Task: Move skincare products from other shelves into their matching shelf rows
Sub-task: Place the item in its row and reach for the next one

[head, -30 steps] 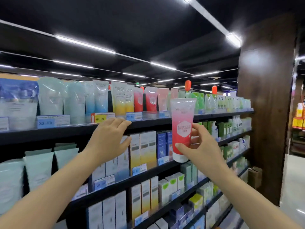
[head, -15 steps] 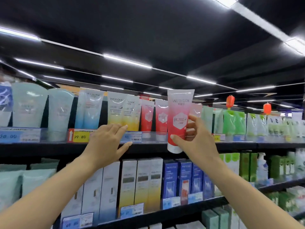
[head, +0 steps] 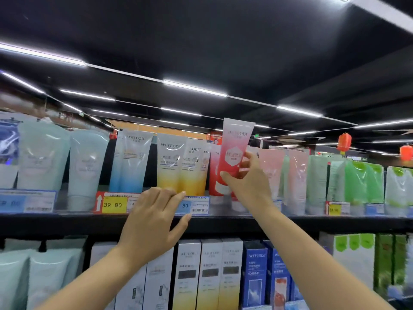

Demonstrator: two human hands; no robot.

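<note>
Head view: red tube (head: 233,153) near-upright, cap (head: 220,188) down.

Both bare forearms raised from the lower corners, converging upward toward the top shelf's (head: 223,222) front edge. Left hand (head: 154,222) back-up, fingers straight and close together with tips at that front edge, thumb splayed to the right. Right hand (head: 248,182) higher, wrist bent back, thumb and curled fingers pinching the pink-red tube (head: 234,148) near its lower half, tilted slightly right.
</note>
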